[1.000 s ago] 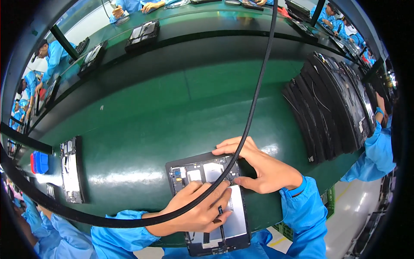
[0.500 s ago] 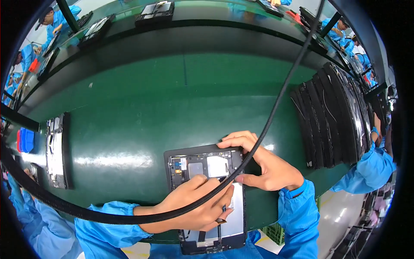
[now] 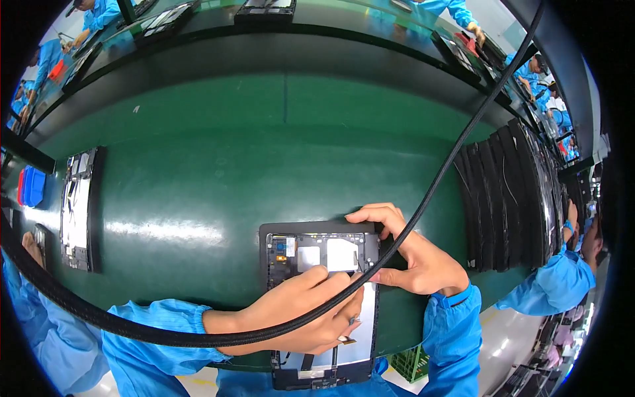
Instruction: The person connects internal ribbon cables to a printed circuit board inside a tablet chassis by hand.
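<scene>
Both hands work on the opened tablet [image 3: 322,291] lying on the green table [image 3: 218,178]: my left hand [image 3: 307,314] presses flat over its middle holding a small part, my right hand [image 3: 413,255] grips its upper right corner. Internals remain exposed, so assembly looks unfinished.

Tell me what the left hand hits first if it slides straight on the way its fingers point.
Likely the right hand: the left hand lies across the opened tablet, fingers pointing right toward it. Depth is unclear.
</scene>
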A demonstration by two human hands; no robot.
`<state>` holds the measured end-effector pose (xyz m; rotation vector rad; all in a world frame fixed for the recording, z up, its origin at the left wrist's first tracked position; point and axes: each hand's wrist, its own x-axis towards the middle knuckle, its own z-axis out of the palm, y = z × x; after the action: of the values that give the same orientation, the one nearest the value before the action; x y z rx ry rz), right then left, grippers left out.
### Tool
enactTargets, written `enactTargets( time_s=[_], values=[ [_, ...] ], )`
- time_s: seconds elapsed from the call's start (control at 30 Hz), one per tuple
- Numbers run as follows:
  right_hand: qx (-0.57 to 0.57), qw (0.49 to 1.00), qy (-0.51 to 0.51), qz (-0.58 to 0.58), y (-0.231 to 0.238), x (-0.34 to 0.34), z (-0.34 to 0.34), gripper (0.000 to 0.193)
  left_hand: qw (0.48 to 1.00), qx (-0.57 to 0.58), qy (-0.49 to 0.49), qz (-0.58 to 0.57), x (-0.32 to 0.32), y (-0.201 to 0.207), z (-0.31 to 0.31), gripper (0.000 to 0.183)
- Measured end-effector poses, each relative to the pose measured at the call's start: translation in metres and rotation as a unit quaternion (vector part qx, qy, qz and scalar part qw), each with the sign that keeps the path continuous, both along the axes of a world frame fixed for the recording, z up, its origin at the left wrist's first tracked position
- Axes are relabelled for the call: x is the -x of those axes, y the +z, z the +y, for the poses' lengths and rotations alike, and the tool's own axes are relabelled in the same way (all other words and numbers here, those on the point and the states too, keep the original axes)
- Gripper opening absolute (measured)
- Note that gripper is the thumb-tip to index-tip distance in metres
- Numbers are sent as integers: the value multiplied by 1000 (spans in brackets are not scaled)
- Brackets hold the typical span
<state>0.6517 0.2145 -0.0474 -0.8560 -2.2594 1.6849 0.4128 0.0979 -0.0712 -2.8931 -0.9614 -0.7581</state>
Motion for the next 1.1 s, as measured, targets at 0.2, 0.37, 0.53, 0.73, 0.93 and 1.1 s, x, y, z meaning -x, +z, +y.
enactTargets(
  time_s=[0.2, 0.37, 0.53, 0.73, 0.93, 1.1],
  values=[
    [-37, 999, 11, -1, 2, 2, 1, 89, 1000, -30, -7, 4, -1, 2, 3, 39],
    [-58, 998, 15, -3, -1, 4, -2, 89, 1000, -1, -6, -7, -1, 0, 3, 39],
    [-54, 998, 30, 13, -3, 1, 2, 85, 995, 83, 10, -47, 2, 5, 0, 49],
    [-15, 995, -63, 73, -10, -4, 1, 71, 962, 81, 41, -258, 33, 0, 11, 38],
    [-346, 934, -16, 92, 11, 33, -39, 30, 977, 45, 21, -208, 85, -8, -24, 24],
    [-335, 937, 74, 59, 3, 62, -71, 20, 978, 18, -113, -176, 87, -5, -48, 21]
  ],
)
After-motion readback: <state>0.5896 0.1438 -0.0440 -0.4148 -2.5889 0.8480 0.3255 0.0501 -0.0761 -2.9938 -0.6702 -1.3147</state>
